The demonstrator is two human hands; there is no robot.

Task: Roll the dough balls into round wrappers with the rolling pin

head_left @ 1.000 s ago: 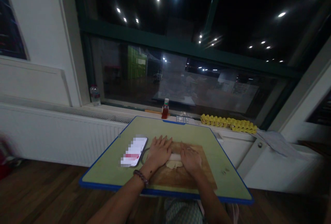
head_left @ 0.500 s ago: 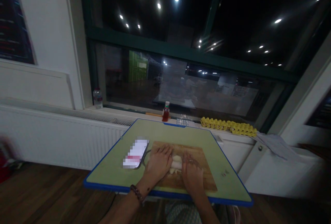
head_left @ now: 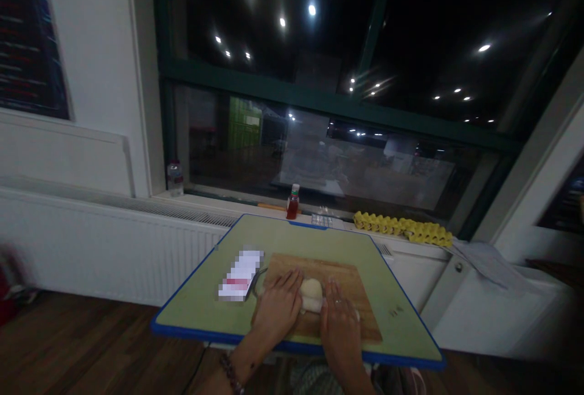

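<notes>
On a wooden board (head_left: 360, 273), a piece of pale dough (head_left: 312, 288) lies between my hands. A whitish rolling pin (head_left: 312, 305) crosses the near part of the dough, and both its ends run under my palms. My left hand (head_left: 279, 302) rests flat on the pin's left side, fingers stretched forward. On the right side, my right hand (head_left: 338, 317) presses down the same way, with straight fingers pointing away from me. The hands cover most of the pin and the dough's side edges.
A phone (head_left: 241, 274) with a lit, pixelated screen and a cable lies left of the board on the green table (head_left: 292, 238). Behind it, a windowsill bears a bottle of red liquid (head_left: 292, 203), yellow egg trays (head_left: 401, 229) and a clear bottle (head_left: 174, 178).
Both hands have come back toward me with the rolling pin, now on the dough's near part. More dough shows beyond the pin. The view has tilted slightly up.
</notes>
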